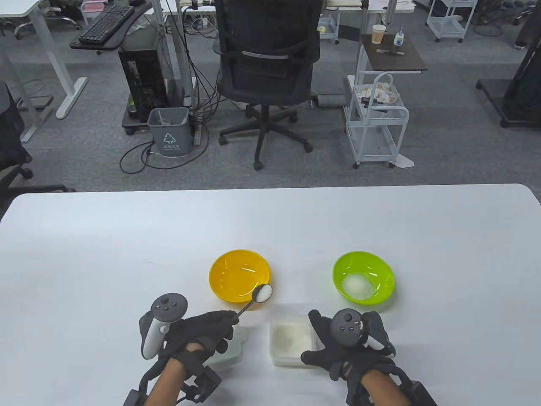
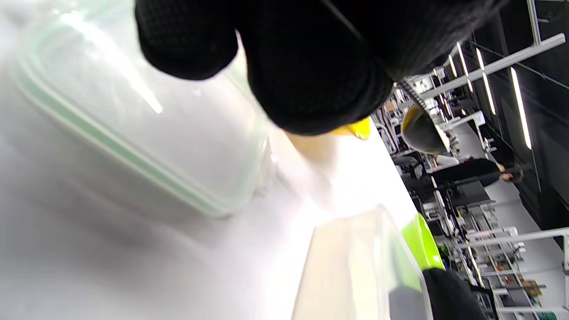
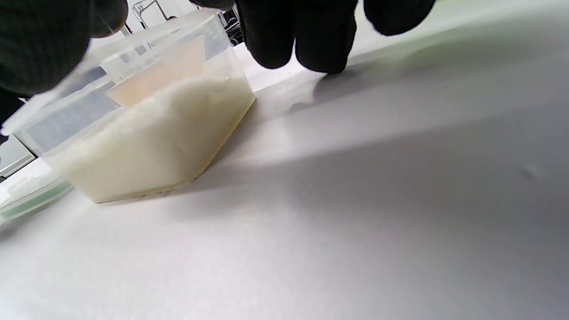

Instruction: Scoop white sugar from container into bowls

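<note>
My left hand (image 1: 203, 334) grips a metal spoon (image 1: 253, 301) heaped with white sugar, its bowl over the near right rim of the yellow bowl (image 1: 239, 275). The yellow bowl looks empty. The green bowl (image 1: 363, 277) at the right holds a mound of sugar. The clear square sugar container (image 1: 293, 341) sits between my hands, part full; it also shows in the right wrist view (image 3: 151, 129). My right hand (image 1: 351, 342) rests at the container's right side, thumb on its near rim. In the left wrist view my gloved fingers (image 2: 311, 66) fill the top.
The container's clear lid with a green seal (image 1: 230, 347) lies on the white table (image 1: 105, 262) under my left hand; it also shows in the left wrist view (image 2: 133, 133). An office chair (image 1: 266, 76) stands beyond the table's far edge.
</note>
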`<control>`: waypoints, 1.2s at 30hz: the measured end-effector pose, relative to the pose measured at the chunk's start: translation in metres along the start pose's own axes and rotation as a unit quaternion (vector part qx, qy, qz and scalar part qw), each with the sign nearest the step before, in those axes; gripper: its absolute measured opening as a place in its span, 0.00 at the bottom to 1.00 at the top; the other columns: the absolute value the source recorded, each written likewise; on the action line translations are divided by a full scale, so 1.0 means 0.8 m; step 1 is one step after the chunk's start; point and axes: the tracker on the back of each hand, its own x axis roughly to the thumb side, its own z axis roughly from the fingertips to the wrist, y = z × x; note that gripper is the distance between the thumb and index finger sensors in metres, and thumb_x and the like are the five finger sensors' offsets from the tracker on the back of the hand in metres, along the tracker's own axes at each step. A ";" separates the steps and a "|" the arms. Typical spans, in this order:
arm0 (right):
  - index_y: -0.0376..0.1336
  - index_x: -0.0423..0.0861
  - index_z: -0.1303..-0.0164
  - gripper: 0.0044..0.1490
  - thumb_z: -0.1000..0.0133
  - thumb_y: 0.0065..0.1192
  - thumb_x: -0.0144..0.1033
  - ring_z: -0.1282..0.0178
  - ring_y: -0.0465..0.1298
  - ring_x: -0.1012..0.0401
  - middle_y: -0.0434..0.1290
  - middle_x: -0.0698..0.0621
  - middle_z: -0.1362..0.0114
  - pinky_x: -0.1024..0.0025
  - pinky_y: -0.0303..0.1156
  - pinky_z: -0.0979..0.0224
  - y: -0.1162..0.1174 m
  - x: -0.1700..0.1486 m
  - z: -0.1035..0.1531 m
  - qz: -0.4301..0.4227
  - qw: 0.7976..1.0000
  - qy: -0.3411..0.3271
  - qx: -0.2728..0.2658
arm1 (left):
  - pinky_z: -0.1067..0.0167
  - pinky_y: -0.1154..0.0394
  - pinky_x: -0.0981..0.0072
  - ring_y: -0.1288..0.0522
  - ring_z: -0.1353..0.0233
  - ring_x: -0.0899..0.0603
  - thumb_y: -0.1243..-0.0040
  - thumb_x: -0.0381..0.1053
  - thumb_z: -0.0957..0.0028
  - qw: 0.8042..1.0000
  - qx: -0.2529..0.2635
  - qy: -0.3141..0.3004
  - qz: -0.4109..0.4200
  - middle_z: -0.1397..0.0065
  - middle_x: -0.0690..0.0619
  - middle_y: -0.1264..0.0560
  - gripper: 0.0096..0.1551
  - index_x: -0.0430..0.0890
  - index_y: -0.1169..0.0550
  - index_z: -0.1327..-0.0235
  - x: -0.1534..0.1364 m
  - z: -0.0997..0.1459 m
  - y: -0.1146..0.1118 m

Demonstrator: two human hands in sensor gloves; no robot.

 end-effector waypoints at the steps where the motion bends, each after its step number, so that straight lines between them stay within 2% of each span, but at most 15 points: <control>1: 0.37 0.57 0.18 0.62 0.52 0.61 0.70 0.15 0.59 0.42 0.52 0.43 0.13 0.38 0.52 0.18 0.000 0.000 0.000 0.000 1.000 0.000 0.000 | 0.50 0.19 0.59 0.14 0.60 0.59 0.39 0.59 0.52 1.000 0.007 0.004 0.002 0.45 0.64 0.16 0.26 0.62 0.19 0.38 -0.003 -0.001 0.004; 9: 0.37 0.57 0.18 0.61 0.52 0.62 0.70 0.15 0.59 0.42 0.52 0.42 0.13 0.38 0.52 0.18 0.000 0.000 0.000 -0.004 1.000 0.000 0.001 | 0.43 0.21 0.58 0.15 0.51 0.59 0.38 0.55 0.51 0.999 0.040 0.015 0.006 0.34 0.62 0.22 0.33 0.61 0.27 0.28 -0.011 -0.002 0.018; 13: 0.37 0.57 0.18 0.61 0.52 0.62 0.70 0.15 0.59 0.42 0.52 0.43 0.13 0.39 0.52 0.18 0.000 0.000 0.000 -0.004 1.000 0.000 0.001 | 0.41 0.21 0.57 0.16 0.49 0.59 0.38 0.52 0.51 0.996 0.076 0.021 -0.038 0.31 0.61 0.24 0.34 0.61 0.29 0.26 -0.008 0.001 0.020; 20: 0.37 0.57 0.18 0.61 0.52 0.61 0.70 0.15 0.59 0.42 0.52 0.43 0.13 0.39 0.52 0.18 0.000 0.000 0.000 -0.004 1.000 0.000 0.001 | 0.41 0.21 0.57 0.15 0.50 0.58 0.37 0.51 0.52 0.966 0.193 0.018 -0.170 0.31 0.65 0.23 0.33 0.67 0.27 0.30 0.011 0.012 0.018; 24: 0.37 0.57 0.18 0.61 0.52 0.61 0.70 0.15 0.59 0.43 0.52 0.43 0.13 0.39 0.52 0.18 0.000 0.000 0.000 -0.006 1.000 0.000 0.001 | 0.40 0.22 0.55 0.15 0.48 0.56 0.36 0.50 0.52 0.931 0.249 0.001 -0.267 0.30 0.65 0.23 0.31 0.71 0.24 0.33 0.023 0.018 0.008; 28: 0.36 0.57 0.18 0.61 0.52 0.61 0.70 0.15 0.59 0.42 0.52 0.43 0.13 0.39 0.52 0.18 0.000 0.000 0.000 -0.007 1.000 0.000 0.001 | 0.39 0.23 0.54 0.16 0.46 0.56 0.36 0.49 0.52 0.900 0.288 -0.012 -0.328 0.29 0.65 0.23 0.31 0.73 0.23 0.35 0.034 0.023 -0.002; 31: 0.36 0.57 0.18 0.61 0.52 0.61 0.70 0.15 0.59 0.42 0.52 0.42 0.13 0.39 0.52 0.18 0.000 0.000 0.000 -0.008 1.000 0.000 0.001 | 0.38 0.24 0.54 0.16 0.44 0.55 0.36 0.48 0.52 0.895 0.291 -0.015 -0.339 0.28 0.64 0.24 0.31 0.74 0.23 0.36 0.036 0.024 -0.006; 36: 0.37 0.57 0.18 0.61 0.52 0.61 0.70 0.15 0.59 0.43 0.52 0.43 0.13 0.39 0.52 0.18 0.001 0.000 0.001 -0.008 1.000 0.000 0.001 | 0.38 0.24 0.53 0.16 0.44 0.55 0.36 0.48 0.52 0.898 0.281 -0.013 -0.339 0.28 0.64 0.24 0.31 0.73 0.24 0.35 0.036 0.023 -0.007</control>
